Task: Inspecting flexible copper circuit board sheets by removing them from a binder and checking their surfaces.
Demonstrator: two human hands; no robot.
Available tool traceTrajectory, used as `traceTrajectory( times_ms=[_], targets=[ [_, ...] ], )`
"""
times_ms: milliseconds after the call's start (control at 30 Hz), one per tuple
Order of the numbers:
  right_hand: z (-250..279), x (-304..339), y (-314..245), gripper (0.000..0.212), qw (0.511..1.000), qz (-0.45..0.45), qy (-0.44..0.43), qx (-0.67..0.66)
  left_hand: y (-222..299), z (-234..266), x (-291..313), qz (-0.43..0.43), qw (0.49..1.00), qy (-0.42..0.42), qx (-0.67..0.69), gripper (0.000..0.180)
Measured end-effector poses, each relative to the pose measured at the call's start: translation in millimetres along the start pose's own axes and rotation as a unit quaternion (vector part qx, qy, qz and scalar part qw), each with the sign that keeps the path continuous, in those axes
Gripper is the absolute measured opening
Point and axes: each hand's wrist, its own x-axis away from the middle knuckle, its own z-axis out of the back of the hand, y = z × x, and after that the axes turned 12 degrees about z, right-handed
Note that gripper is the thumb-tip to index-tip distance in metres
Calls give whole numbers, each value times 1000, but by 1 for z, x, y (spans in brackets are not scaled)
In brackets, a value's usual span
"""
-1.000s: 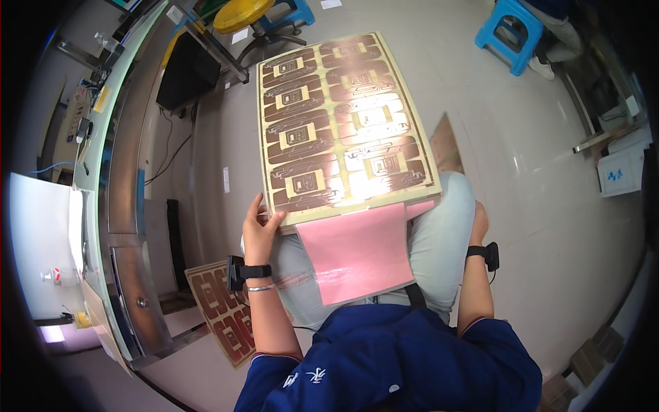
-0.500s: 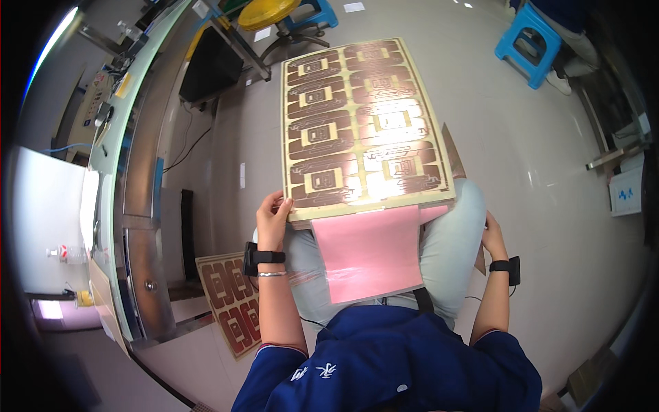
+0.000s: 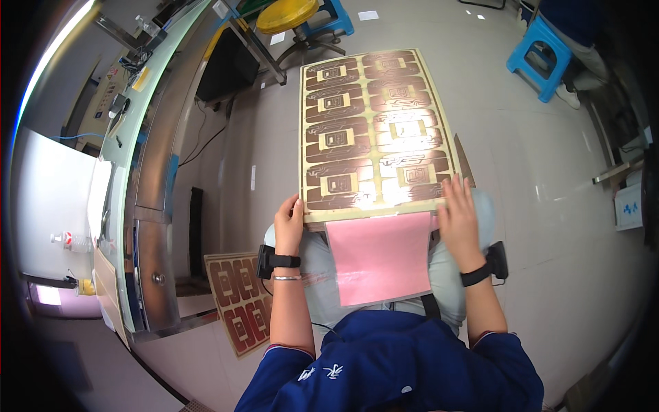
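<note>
A stack of large copper circuit board panels (image 3: 373,134), yellow-edged with repeated rectangular patterns, rests across my lap and reaches away from me. At its near left corner my left hand (image 3: 289,225) grips the edge, thumb toward the top and the other fingers partly hidden. My right hand (image 3: 459,223) lies on the near right corner, fingers stretched forward over the top panel, holding nothing. From under the near edge hangs a pink sheet in a clear sleeve (image 3: 382,261), between my thighs.
Another patterned panel (image 3: 238,302) leans low at my left, beside a metal cabinet (image 3: 154,257). A glass-topped bench (image 3: 141,103) runs along the left. A yellow stool (image 3: 285,15) stands far ahead; a blue stool (image 3: 540,60) is far right near another person (image 3: 573,27).
My right hand has come up from beside my right thigh onto the panel's near right corner. The left hand stays on the left corner. The whole view has shifted slightly.
</note>
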Motion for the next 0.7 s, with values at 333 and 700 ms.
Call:
traceTrajectory(
  times_ms=[333,700],
  targets=[
    [-8,5,-16,47,994,44,-65,79,18,0,12,-11,998,21,62,33],
    [-7,2,-26,45,991,55,-69,105,35,0,28,-85,993,73,-47,31]
  ],
)
